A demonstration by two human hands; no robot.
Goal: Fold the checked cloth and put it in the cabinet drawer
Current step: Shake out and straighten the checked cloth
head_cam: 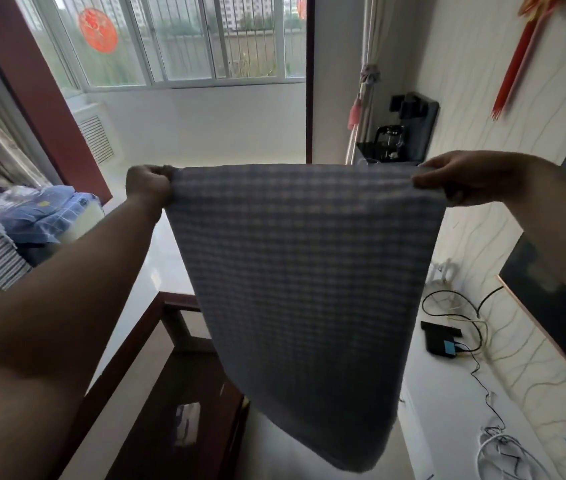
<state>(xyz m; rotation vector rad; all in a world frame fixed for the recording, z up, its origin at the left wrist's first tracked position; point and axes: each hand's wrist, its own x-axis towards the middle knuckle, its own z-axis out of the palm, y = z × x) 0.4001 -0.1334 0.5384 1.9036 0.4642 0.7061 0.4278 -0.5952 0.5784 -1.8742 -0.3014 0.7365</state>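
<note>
Head view, looking forward and down. The checked cloth (306, 289) is held up in the air at arm's length, stretched flat between both hands and hanging freely below them. Its top edge runs level from hand to hand; its long axis appears to run downward, the lower edge ending just above the white countertop (448, 427) without clearly touching it. The left hand (148, 187) is curled into a fist round the upper left corner, the fabric bunched inside the fingers. The right hand (461, 176) pinches the upper right corner between thumb and curled fingers, the thumb lying on the near face. Both grips sit at the same height, well apart, with the whole cloth below and between them, so neither hand is nearer to the free lower edge. The fold in hand is judged to be the first: either the two corners are to be brought together, or the cloth is to be lowered onto a surface. A dark wooden table (184, 393) stands below on the left, and cables (472, 327) lie on the countertop to the right. No cabinet drawer can be made out.
</note>
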